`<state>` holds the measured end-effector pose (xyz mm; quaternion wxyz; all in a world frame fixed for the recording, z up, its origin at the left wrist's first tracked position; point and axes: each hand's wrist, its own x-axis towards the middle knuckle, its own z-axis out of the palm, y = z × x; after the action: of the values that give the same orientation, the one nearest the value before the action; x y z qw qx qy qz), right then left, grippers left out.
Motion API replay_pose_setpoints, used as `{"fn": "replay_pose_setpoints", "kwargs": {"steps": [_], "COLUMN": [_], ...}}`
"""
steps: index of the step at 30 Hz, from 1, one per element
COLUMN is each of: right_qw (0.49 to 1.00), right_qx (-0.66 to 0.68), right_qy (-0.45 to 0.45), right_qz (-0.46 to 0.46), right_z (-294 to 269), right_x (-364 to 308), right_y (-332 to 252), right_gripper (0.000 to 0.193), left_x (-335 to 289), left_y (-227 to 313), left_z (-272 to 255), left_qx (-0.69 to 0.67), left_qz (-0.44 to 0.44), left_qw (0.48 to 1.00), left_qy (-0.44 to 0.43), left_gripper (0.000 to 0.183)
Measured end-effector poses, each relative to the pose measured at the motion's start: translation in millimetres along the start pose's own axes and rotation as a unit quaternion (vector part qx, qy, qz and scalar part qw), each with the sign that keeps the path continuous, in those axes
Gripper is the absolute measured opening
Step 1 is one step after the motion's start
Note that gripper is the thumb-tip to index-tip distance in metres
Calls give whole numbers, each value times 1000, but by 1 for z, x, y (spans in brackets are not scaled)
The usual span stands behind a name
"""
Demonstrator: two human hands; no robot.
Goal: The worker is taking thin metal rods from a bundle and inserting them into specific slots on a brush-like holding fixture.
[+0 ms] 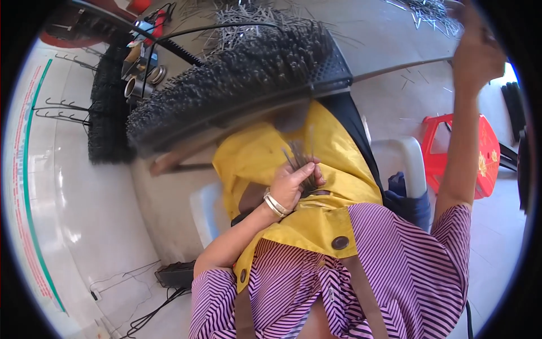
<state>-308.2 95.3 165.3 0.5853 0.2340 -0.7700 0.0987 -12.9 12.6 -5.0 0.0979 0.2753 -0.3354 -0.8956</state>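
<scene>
My left hand (294,182), with bangles at its wrist, is closed around a bundle of thin dark metal strips (298,159) above my yellow apron (339,138). Beyond it a black perforated tray (334,66) is tilted and packed with dense rows of upright dark strips (243,65); its near edge is smeared by motion. My right arm stretches far to the upper right. There my right hand (477,56) is beside a loose heap of silvery strips (432,16). Its fingers lie at the picture's rim and are too unclear to read.
Another heap of silvery strips (243,22) lies on the table (389,48) behind the tray. A red plastic stool (486,155) stands at right. Black bristly racks (107,107) hang on the left wall. Tape rolls (135,86) sit at the upper left, and cables (155,313) run along the lower left.
</scene>
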Motion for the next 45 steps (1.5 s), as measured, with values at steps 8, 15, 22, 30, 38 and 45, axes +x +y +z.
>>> {"fn": "replay_pose_setpoints", "kwargs": {"steps": [8, 15, 22, 30, 38, 45], "right_qw": [550, 366, 481, 594, 688, 724], "right_qx": [721, 715, 746, 699, 676, 663], "right_qy": [-413, -540, -446, -294, -159, -166], "right_qz": [88, 252, 114, 268, 213, 98], "right_z": [-72, -80, -73, -12, 43, 54], "right_x": [-142, -142, -154, -101, -81, -95], "right_y": [-104, -100, -96, -71, -83, -99], "right_gripper": [25, 8, 4, 6, 8, 8], "left_x": [-3, -5, -5, -2, -1, 2], "left_y": [1, -1, 1, 0, 2, 4], "left_z": [2, -2, -1, -5, 1, 0], "left_qx": [4, 13, 56, 33, 70, 79], "left_qz": [8, -16, -22, -11, -8, -4], "left_qw": [999, 999, 998, 999, 997, 996], "left_qy": [-44, -43, -30, -42, -40, -40], "left_gripper": [15, 14, 18, 23, 25, 16]}}
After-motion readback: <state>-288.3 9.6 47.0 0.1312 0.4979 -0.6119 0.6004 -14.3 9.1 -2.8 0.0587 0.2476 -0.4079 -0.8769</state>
